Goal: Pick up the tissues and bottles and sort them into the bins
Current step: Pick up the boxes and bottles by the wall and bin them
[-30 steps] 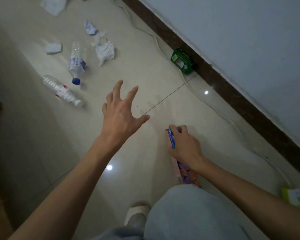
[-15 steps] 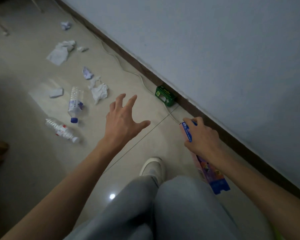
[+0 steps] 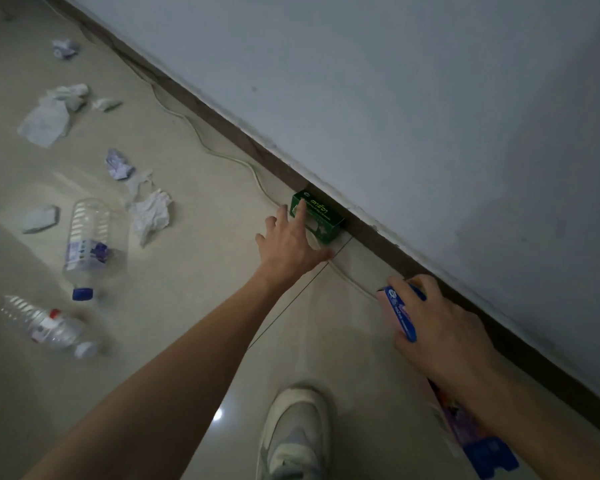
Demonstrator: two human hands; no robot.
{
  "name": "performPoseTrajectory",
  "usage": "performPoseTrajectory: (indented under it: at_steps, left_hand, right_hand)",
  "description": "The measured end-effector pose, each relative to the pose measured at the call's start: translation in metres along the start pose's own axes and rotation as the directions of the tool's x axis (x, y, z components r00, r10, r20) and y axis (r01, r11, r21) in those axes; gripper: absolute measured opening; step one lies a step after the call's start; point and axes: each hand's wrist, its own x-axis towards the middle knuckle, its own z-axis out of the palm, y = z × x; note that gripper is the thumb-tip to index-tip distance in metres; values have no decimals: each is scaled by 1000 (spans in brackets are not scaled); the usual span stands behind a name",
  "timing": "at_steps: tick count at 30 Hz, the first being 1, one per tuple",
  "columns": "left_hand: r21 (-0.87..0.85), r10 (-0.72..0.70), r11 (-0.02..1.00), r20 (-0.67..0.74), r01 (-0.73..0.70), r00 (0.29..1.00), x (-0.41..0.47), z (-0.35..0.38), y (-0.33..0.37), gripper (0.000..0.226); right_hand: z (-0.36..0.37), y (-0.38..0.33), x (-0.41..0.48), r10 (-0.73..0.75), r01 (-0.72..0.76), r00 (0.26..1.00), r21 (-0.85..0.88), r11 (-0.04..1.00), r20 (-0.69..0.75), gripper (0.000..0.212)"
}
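Half a second ago the left hand (image 3: pixel 288 244) hovered over bare floor (image 3: pixel 194 306), well short of the green box (image 3: pixel 321 216); now it has reached the box by the skirting board (image 3: pixel 222 124), fingers straight and spread, holding nothing, the forefinger lying across the box's near corner. Whether it touches the box cannot be told. The right hand (image 3: pixel 437 327) still grips one end of a long pink and blue box (image 3: pixel 400 313), close to the wall. The grey trouser leg has left the view and only a white shoe (image 3: pixel 297 431) shows. The two bottles (image 3: pixel 87 244) (image 3: pixel 45 325) lie on their sides on the floor to the left, with crumpled tissues (image 3: pixel 151 213) (image 3: pixel 47 121) scattered beyond them. The right hand and forearm cover most of the long box, the bottles are blurred, and the green box's print is too small to read.
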Motion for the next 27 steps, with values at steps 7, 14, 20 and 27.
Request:
performPoseTrajectory:
  at_steps: [7,14,20,27]
  left_hand:
    - [-163,-69,984,0,68,998,29,27,18,138]
    - [-354,-92,933,-74,60,993,39,29,14,126]
    - [-383,47,917,-184,-116,982,7,13,-10,119]
    - [-389,28,916,-184,-99,982,-62,-11,-42,117]
  right_hand:
    - [-1,2,-1,49,-51,998,44,998,44,79]
    - [-1,1,-3,71,-75,993,40,996,94,83]
    - [-10,-10,-3,37,-38,995,14,999,95,84]
    - [-12,-48,4,-58,58,998,49,997,10,87]
